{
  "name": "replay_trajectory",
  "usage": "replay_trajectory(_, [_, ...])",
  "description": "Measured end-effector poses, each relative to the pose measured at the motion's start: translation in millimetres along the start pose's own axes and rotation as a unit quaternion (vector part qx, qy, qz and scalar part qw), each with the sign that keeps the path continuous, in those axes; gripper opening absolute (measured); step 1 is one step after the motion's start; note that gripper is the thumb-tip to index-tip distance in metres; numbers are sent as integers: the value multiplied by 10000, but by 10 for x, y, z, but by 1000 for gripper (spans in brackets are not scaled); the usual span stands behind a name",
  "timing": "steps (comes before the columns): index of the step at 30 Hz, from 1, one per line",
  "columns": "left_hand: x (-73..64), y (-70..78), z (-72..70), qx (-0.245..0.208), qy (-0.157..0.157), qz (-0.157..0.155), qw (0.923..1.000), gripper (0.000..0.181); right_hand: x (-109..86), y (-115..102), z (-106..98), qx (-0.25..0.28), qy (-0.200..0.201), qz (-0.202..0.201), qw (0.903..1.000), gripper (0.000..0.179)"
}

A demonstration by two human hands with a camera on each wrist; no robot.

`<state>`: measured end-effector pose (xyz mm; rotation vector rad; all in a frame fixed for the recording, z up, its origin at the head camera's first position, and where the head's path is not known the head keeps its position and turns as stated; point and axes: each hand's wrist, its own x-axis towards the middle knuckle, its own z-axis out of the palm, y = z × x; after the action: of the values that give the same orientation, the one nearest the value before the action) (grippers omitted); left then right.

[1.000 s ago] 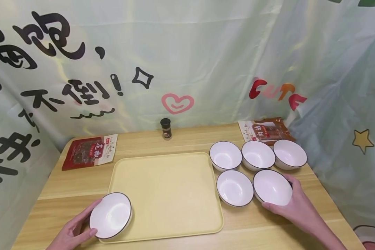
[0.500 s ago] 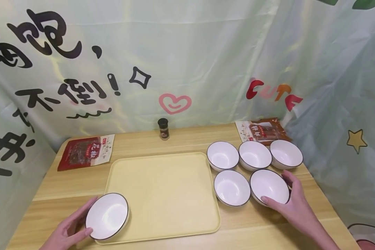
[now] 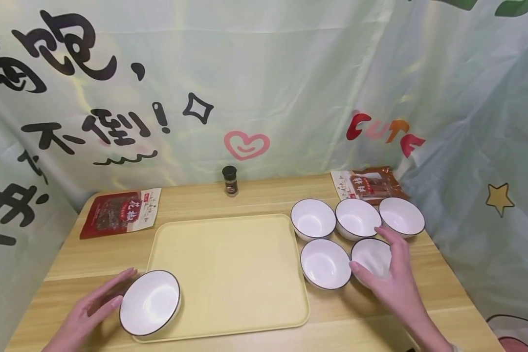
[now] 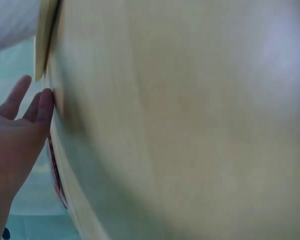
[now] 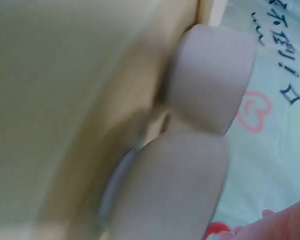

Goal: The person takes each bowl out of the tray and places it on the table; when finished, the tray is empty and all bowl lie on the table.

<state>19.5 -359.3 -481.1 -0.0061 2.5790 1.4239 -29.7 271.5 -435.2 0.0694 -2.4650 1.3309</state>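
Observation:
A white bowl with a dark rim (image 3: 150,302) sits on the left front corner of the yellow tray (image 3: 229,274). Just left of it is my left hand (image 3: 88,308), its fingers spread and fairly straight; the thumb is close to the rim, and contact is hard to tell. In the left wrist view the same hand (image 4: 20,130) has extended fingers. My right hand (image 3: 393,278) hovers over the front right bowl (image 3: 369,256), thumb and fingers apart, hiding part of it. Beside that bowl stands another white bowl (image 3: 325,264). The right wrist view is blurred.
Three more bowls form a back row, among them the leftmost bowl (image 3: 313,219). A red spice packet (image 3: 121,212) lies at the back left, a brown packet (image 3: 369,185) at the back right. A small black-capped jar (image 3: 230,182) stands near the printed curtain (image 3: 290,98).
My left hand has let go of the bowl on the tray and drawn slightly left. My right hand has left the front right bowl's side and moved up and left above it.

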Motion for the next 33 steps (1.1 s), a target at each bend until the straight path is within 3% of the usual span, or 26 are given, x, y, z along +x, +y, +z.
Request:
replay_trajectory(8, [118,-109,-100,341,480,507,9970,54,10,-313,257,383,-413,-281,9980,90])
replay_trajectory(15, [249,-89,-153,864,376,88,9955,63,-28,-465,535,614,-907,-516,9926,84])
replay_trajectory(19, [319,-64,-173,870,302,157,9956,65,-74,-530,723,725,-1252,-668,9872,80])
replay_trajectory(25, [476,23,-194,717,-11,330,9969,67,-165,-640,1040,1030,-2191,-810,9669,81])
replay_trajectory(29, [597,30,-198,770,-124,771,9940,64,-216,-756,1228,1134,-2809,-644,9508,83])
replay_trajectory(33, [716,15,-177,1142,-110,1060,9877,65,-258,-868,1413,1253,-3300,-592,9337,86])
